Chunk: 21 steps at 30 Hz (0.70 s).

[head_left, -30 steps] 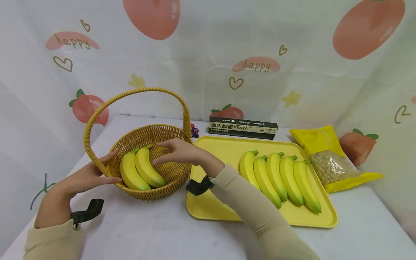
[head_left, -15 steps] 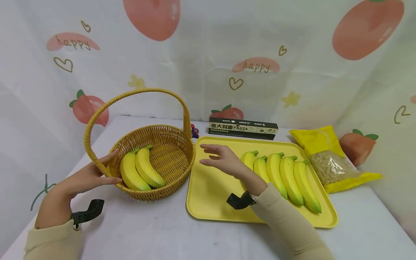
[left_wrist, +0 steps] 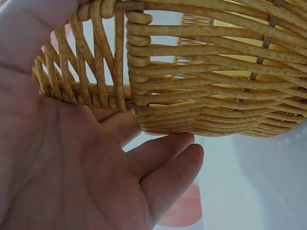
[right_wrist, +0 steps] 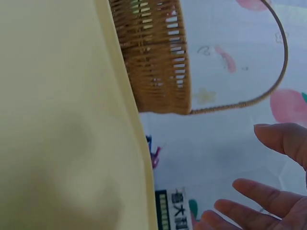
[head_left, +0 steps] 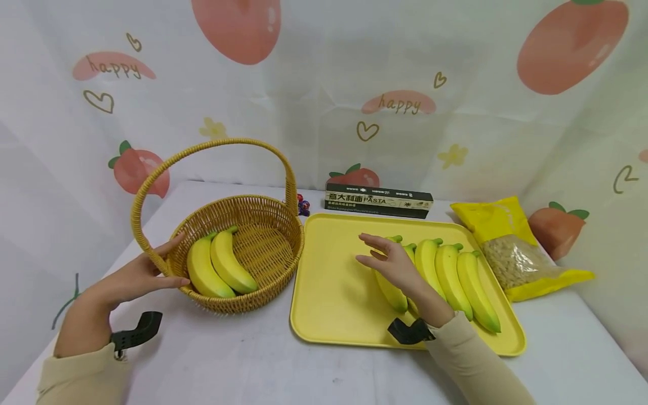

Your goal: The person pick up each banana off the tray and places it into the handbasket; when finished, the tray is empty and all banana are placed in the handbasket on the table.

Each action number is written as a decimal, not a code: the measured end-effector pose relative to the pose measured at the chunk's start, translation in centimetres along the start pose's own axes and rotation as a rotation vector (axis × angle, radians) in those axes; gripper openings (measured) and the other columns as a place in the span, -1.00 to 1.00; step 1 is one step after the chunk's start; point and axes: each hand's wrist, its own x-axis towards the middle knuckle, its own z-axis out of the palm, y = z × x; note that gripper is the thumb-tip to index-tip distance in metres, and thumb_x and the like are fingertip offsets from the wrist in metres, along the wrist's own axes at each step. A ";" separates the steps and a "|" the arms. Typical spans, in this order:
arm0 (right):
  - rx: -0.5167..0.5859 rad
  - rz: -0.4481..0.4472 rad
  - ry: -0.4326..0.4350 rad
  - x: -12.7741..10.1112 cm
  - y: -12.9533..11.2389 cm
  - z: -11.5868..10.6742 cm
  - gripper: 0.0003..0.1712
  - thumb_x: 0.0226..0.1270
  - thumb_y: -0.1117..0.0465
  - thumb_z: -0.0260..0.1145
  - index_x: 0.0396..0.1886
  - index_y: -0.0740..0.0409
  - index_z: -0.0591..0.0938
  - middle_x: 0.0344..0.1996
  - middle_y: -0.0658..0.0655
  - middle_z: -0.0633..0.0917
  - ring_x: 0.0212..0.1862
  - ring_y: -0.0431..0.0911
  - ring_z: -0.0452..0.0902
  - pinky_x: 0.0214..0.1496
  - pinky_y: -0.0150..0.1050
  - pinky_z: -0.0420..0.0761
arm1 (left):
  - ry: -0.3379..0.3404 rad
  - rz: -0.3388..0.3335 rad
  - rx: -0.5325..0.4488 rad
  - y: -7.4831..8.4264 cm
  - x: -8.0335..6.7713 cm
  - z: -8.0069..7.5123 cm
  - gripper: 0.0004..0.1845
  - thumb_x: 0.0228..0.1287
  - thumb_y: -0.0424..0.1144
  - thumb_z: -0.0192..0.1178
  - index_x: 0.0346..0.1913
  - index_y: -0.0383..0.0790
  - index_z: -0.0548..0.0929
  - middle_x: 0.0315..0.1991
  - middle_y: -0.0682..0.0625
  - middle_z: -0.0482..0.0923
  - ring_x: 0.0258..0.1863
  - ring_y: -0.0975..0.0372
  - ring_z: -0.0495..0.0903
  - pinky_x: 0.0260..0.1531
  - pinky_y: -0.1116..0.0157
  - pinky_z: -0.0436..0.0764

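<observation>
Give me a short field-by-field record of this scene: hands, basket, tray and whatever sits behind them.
left hand: open, fingers against the wicker basket wall
right hand: open, over the leftmost tray banana
basket contents: two bananas
yellow tray: five bananas in a row on its right half
behind tray: black pasta box
right of tray: yellow snack bag
surface: white table

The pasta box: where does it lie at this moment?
In the head view the pasta box lies at the table's back edge, just behind the yellow tray, right of the wicker basket.
</observation>
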 end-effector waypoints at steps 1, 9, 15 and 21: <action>-0.006 0.007 0.012 -0.1 0.2 -0.2 -0.34 0.27 0.17 0.27 0.32 0.28 0.32 0.35 0.25 0.33 0.40 0.12 0.16 0.37 -0.01 0.27 | 0.000 0.001 -0.001 0.0 0.0 0.0 0.04 0.18 -0.15 0.26 0.47 -0.07 -0.31 0.41 -0.47 -0.16 0.28 -0.35 0.07 0.09 -0.32 0.27; -0.086 0.045 0.054 -0.4 2.1 -0.7 -0.31 0.26 0.24 0.26 0.34 0.33 0.27 0.38 0.28 0.26 0.42 0.16 0.09 0.38 -0.01 0.25 | -0.002 -0.011 -0.001 0.1 0.0 0.0 0.04 0.18 -0.15 0.26 0.47 -0.06 -0.31 0.40 -0.49 -0.16 0.27 -0.37 0.06 0.09 -0.33 0.26; -0.126 0.060 0.086 -0.5 2.3 -0.5 -0.25 0.24 0.20 0.29 0.36 0.31 0.24 0.40 0.27 0.21 0.43 0.16 0.06 0.41 0.00 0.20 | -0.007 -0.008 -0.010 0.1 0.2 0.0 0.05 0.17 -0.16 0.27 0.47 -0.06 -0.31 0.41 -0.48 -0.19 0.28 -0.38 0.04 0.10 -0.33 0.23; -0.178 0.055 0.101 -0.5 2.4 -0.2 -0.24 0.23 0.20 0.30 0.37 0.30 0.22 0.41 0.29 0.18 0.43 0.15 0.05 0.42 0.02 0.17 | -0.004 -0.005 -0.013 0.1 0.1 0.0 0.05 0.17 -0.17 0.27 0.47 -0.08 -0.32 0.40 -0.49 -0.18 0.28 -0.39 0.04 0.09 -0.33 0.24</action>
